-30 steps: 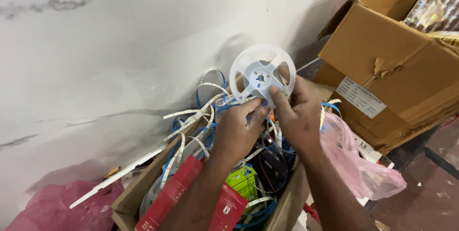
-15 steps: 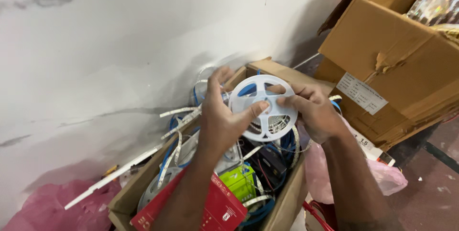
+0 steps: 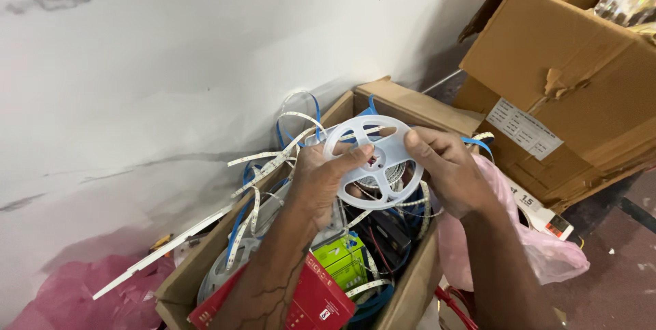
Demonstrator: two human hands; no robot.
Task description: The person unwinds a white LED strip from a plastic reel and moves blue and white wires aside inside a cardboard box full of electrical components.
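Note:
A white plastic reel (image 3: 379,159) wound with light strip is held flat between both hands over an open cardboard box (image 3: 410,104). My left hand (image 3: 321,180) grips its left rim, thumb across the top. My right hand (image 3: 447,169) grips the right rim. Loose white light strip (image 3: 273,159) and blue cable (image 3: 314,108) spill from the box below the reel.
Inside the box lie a red carton (image 3: 321,299), a green pack (image 3: 339,258) and dark wires. A pink plastic bag (image 3: 540,251) lies to the right, another pink bag (image 3: 75,296) at lower left. A large brown carton (image 3: 581,77) stands at right. White marble wall behind.
The reel was raised upright above the box a second ago; it has since come down and tilted flat, closer to me, still in both hands.

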